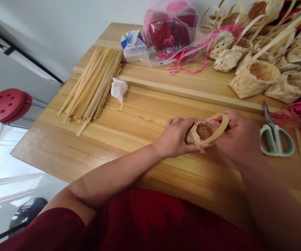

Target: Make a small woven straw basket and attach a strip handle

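A small woven basket [193, 135] of pale flat strips is between my two hands, just above or on the wooden table [134, 111]; I cannot tell which. My left hand [175, 136] wraps round its left side, thumb below and fingers behind. A flat strip [222, 127] arches over the basket's right side like a handle. My right hand [234, 136] pinches this strip at the rim, with the fingertips partly hidden behind it. Right of that hand lie scissors [276, 139] with pale green handles, blades slightly apart.
Flat strips [95, 83] lie bundled at the left beside crumpled tissue [119, 89]. A long wooden slat [187, 92] crosses the table. Behind it stand a tissue pack [134, 47], a plastic bag of red and pink yarn [170, 29] and several woven baskets [255, 78]. Red stools [5, 104] stand left.
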`<state>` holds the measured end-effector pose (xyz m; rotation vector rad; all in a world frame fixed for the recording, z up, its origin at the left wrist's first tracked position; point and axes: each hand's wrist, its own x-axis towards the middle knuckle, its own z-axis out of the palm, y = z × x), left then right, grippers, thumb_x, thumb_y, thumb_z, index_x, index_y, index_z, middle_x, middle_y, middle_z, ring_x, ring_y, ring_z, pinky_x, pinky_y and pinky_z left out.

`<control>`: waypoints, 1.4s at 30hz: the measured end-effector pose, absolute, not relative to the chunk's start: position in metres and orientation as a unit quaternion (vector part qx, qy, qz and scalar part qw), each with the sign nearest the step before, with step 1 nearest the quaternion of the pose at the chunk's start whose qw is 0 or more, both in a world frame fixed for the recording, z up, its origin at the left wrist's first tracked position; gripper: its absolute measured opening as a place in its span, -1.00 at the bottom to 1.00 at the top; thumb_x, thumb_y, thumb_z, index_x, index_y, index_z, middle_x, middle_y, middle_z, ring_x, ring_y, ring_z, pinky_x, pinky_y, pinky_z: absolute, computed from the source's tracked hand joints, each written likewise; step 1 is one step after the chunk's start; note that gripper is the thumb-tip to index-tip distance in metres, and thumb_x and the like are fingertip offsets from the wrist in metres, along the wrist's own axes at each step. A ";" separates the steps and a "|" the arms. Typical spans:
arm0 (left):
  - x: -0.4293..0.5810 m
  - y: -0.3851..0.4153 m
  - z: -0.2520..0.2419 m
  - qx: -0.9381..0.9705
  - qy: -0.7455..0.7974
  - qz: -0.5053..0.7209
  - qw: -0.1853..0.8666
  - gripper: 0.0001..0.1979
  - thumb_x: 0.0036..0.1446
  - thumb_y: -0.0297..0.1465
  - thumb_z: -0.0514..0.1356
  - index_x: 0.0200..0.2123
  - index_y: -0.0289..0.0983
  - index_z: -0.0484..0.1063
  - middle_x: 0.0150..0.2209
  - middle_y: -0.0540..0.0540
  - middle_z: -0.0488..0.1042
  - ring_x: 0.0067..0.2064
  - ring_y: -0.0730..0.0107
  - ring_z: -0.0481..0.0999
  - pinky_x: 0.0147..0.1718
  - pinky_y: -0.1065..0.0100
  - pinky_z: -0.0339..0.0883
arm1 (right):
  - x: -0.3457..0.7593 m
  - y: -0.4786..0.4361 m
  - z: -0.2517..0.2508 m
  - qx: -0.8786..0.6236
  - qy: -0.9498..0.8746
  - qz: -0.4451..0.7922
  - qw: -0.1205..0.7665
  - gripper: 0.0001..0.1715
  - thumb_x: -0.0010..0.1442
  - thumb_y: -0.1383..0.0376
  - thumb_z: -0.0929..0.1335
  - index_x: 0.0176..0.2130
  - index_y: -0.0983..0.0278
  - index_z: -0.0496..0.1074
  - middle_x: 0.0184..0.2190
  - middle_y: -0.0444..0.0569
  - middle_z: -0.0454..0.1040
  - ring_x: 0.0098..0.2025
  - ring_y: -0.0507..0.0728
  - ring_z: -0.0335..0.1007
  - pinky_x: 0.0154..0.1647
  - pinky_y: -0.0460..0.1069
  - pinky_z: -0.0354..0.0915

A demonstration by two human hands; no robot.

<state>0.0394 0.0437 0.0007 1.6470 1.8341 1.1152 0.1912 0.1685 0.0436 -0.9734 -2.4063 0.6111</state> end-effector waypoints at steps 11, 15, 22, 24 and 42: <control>0.039 0.043 0.001 0.592 0.662 0.403 0.222 -0.17 -0.06 -0.02 0.57 0.22 -0.15 0.41 0.09 -0.14 0.63 0.13 0.00 0.53 0.23 0.02 0.22 | 0.194 0.165 0.045 -0.344 -0.860 0.288 0.243 -0.79 0.29 0.04 0.43 -0.29 0.10 0.51 -0.40 -0.03 0.56 -0.40 0.20 0.42 -0.38 0.10 0.23; 0.039 0.043 0.001 0.591 0.665 0.401 0.217 -0.14 -0.09 0.00 0.58 0.22 -0.17 0.42 0.09 -0.16 0.63 0.12 -0.01 0.53 0.24 0.02 0.22 | 0.193 0.165 0.045 -0.355 -0.859 0.278 0.242 -0.70 0.29 -0.02 0.42 -0.34 0.10 0.49 -0.45 -0.04 0.53 -0.42 0.21 0.40 -0.39 0.10 0.20; 0.039 0.044 0.001 0.589 0.666 0.397 0.226 -0.19 -0.03 0.00 0.55 0.21 -0.17 0.41 0.10 -0.16 0.63 0.15 -0.01 0.53 0.25 0.00 0.22 | 0.190 0.169 0.041 -0.360 -0.854 0.291 0.238 -0.74 0.22 0.05 0.41 -0.40 0.13 0.45 -0.50 -0.06 0.50 -0.47 0.18 0.37 -0.45 0.06 0.17; 0.040 0.044 0.001 0.589 0.664 0.402 0.223 -0.16 -0.05 0.01 0.56 0.23 -0.16 0.40 0.14 -0.17 0.61 0.17 -0.02 0.53 0.25 0.00 0.22 | 0.190 0.169 0.041 -0.356 -0.850 0.303 0.242 -0.75 0.23 0.06 0.41 -0.40 0.13 0.44 -0.50 -0.08 0.50 -0.48 0.16 0.36 -0.46 0.05 0.18; 0.040 0.044 0.002 0.581 0.667 0.398 0.244 -0.01 -0.13 0.03 0.58 0.34 -0.08 0.36 0.18 -0.15 0.60 0.18 0.00 0.51 0.31 -0.01 0.16 | 0.187 0.167 0.048 -0.358 -0.839 0.335 0.237 -0.67 0.18 0.01 0.45 -0.46 0.14 0.41 -0.61 -0.15 0.39 -0.57 0.09 0.23 -0.55 0.00 0.12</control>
